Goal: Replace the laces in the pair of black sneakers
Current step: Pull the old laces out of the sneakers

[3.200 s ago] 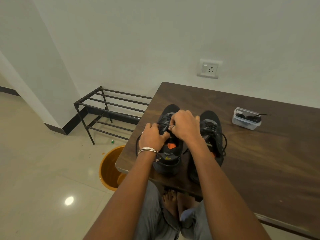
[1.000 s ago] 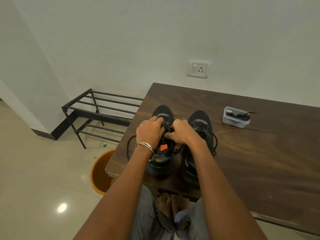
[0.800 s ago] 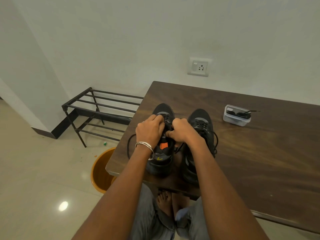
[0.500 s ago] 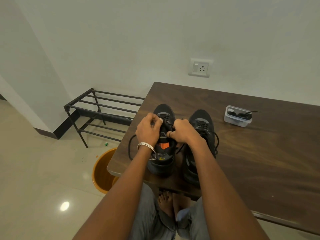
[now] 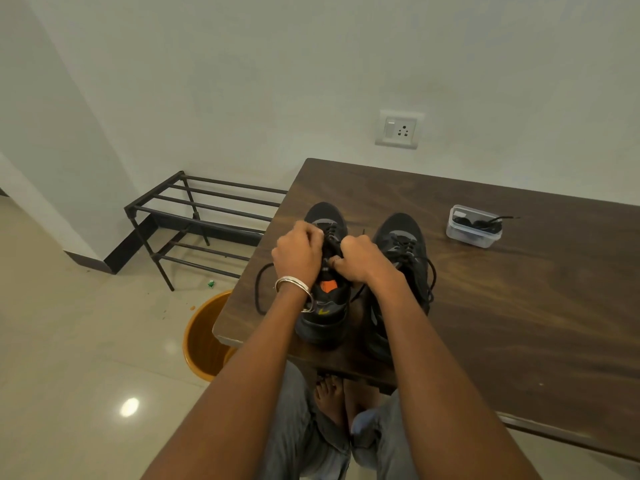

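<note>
Two black sneakers stand side by side on the dark wooden table (image 5: 519, 306), toes pointing away from me. Both hands work over the left sneaker (image 5: 323, 317), which shows an orange insole. My left hand (image 5: 299, 252), with a silver bangle at the wrist, has its fingers curled into the lacing area. My right hand (image 5: 358, 256) pinches a black lace (image 5: 259, 289) at the eyelets; a loop of that lace hangs out to the left of the shoe. The right sneaker (image 5: 407, 251) stands laced, untouched.
A clear plastic box (image 5: 472, 226) holding black laces sits at the back right of the table. An orange bucket (image 5: 204, 337) stands on the floor below the table's left corner. A black metal shoe rack (image 5: 197, 220) is against the wall at left.
Both hands have stayed on the left sneaker's lacing, shifting only slightly as the fingers work the lace. The camera view has drifted a little.
</note>
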Motion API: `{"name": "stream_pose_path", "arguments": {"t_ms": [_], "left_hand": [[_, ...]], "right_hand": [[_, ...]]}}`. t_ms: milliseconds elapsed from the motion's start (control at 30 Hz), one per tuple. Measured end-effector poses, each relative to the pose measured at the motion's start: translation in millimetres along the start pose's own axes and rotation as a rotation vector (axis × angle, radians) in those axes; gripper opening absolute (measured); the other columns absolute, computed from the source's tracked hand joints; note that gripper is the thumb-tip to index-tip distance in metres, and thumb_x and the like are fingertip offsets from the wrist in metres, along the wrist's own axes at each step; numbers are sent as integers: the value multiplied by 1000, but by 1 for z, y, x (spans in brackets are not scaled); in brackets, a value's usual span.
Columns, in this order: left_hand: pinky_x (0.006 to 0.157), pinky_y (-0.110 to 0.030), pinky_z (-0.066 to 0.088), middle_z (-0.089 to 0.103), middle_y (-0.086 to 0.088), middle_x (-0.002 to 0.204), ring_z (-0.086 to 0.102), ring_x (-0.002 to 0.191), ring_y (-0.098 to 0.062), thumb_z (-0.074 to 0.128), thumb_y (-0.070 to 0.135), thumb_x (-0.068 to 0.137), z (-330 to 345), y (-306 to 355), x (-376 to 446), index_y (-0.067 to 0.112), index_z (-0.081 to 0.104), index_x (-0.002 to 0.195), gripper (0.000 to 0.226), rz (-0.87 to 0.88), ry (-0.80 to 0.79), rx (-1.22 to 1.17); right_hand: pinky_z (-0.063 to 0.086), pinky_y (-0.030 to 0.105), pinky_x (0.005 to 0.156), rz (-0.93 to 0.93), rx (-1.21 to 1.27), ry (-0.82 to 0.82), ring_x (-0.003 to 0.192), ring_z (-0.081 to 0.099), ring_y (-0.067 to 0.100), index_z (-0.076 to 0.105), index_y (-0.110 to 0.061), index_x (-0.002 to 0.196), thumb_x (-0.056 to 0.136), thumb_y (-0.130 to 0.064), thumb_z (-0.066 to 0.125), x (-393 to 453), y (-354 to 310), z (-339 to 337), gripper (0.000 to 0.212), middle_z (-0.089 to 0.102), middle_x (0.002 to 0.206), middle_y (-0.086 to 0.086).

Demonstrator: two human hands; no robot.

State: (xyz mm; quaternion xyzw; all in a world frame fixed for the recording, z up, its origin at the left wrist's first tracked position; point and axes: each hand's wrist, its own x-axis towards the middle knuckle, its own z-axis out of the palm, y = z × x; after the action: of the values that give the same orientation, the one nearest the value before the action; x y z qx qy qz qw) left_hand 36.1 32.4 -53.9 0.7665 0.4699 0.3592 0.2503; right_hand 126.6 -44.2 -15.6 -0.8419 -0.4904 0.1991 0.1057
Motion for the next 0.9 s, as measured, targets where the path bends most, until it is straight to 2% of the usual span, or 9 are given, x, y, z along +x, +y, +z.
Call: {"name": "stream_pose_path", "arguments": {"t_ms": [67,133,333,433,500,633,700,833,900], "left_hand": [[66,-26,46,70,-3,80,67,76,-18,52,21,94,1,-3,5,10,64,87,17,-314,108,-386],[68,-32,57,68,-2,77,71,77,-23,55,14,91,1,-7,6,11,62,83,11,-431,143,-566],[88,-36,41,62,3,107,50,106,-18,65,28,84,-7,-8,6,24,69,108,25,171,6,-29],[89,-39,38,58,4,113,46,111,-21,60,37,89,-7,-9,3,28,70,111,26,261,-161,274],[86,-39,42,59,0,114,50,108,-24,56,35,93,-8,-7,2,24,70,113,28,296,-168,340],[73,-37,43,57,-8,113,59,94,-31,48,29,97,-9,5,-3,11,66,111,29,298,-161,406],[69,-37,39,58,-9,109,60,89,-32,47,27,98,-8,8,-6,7,64,107,28,274,-124,366],[64,-26,33,55,-8,90,55,78,-19,45,16,97,-13,2,3,3,56,91,18,-97,106,-40],[63,-22,33,56,-7,87,55,78,-16,47,14,97,-17,-8,8,7,57,86,16,-109,117,-132]], "right_hand": [[42,35,73,-15,-28,2,99,58,37,55,-3,102,98,-28,54,0,-1,0,26,59,112,22],[43,36,73,-23,-41,-6,96,58,36,53,-5,98,98,-28,53,1,0,0,24,60,110,21],[47,39,78,1,-53,3,99,60,36,55,-4,106,98,-30,55,2,0,2,28,60,113,20],[49,40,79,21,-33,-7,100,60,37,55,-2,114,99,-30,54,0,1,1,32,57,116,21],[51,39,77,40,-9,-24,96,61,36,55,-3,116,99,-31,53,-1,0,0,32,56,116,21],[54,33,53,65,42,-74,76,66,31,55,-3,107,101,-27,50,-1,-1,0,25,57,103,17],[59,34,52,70,65,-85,68,69,31,53,-4,100,101,-24,49,-1,-2,1,20,58,97,16],[56,31,48,92,49,-81,61,68,29,53,-5,98,102,-25,49,0,-1,-1,21,58,103,17],[59,32,52,98,64,-88,59,69,31,54,-3,101,102,-25,49,1,-1,-2,22,56,105,18]]}}
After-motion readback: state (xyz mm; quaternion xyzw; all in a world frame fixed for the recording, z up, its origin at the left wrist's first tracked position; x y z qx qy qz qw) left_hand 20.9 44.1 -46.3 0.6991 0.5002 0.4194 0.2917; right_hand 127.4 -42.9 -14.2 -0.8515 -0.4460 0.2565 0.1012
